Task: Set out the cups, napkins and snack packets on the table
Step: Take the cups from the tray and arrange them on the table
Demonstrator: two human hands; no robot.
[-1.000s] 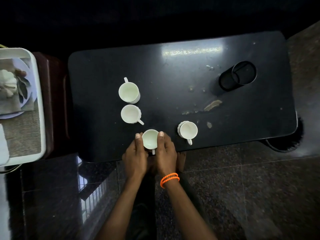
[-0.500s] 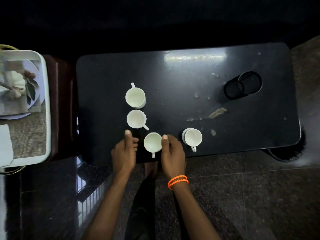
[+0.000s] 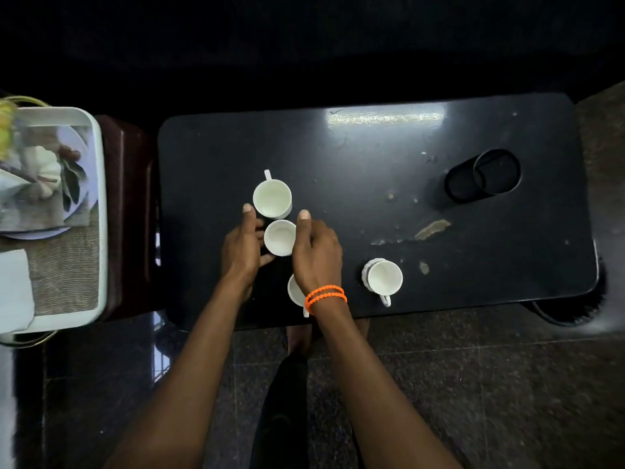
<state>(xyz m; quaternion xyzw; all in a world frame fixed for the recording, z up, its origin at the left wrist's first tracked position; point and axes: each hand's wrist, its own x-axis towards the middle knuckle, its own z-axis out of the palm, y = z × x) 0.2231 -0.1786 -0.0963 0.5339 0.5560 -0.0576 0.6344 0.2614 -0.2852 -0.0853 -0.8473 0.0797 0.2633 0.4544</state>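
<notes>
Cups crowd close: with both hands (image 3: 280, 248) cupping the middle cup (image 3: 279, 237), we risk our right wrist knocking the near cup (image 3: 295, 292) off the counter (image 3: 372, 157) edge.

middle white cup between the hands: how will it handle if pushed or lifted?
The cup looks like glazed ceramic: probably rigid, breakable if knocked against the cup behind it, which sits very close. On the glossy table it would likely slide rather than tip. The left hand and right hand flank it.
</notes>
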